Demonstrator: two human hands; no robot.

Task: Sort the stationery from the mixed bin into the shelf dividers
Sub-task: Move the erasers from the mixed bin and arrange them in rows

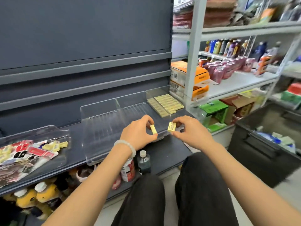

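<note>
Left hand and right hand each pinch a yellow eraser; best laid flush against the stacked rows.

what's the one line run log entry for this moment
left hand: pinches yellow eraser | right hand: pinches yellow eraser box | right divider section: eraser rows | mixed bin: unsorted

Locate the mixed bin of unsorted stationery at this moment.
In the head view, the mixed bin sits at far left on the dark shelf, left of the clear shelf dividers and above the plush toys.
</note>
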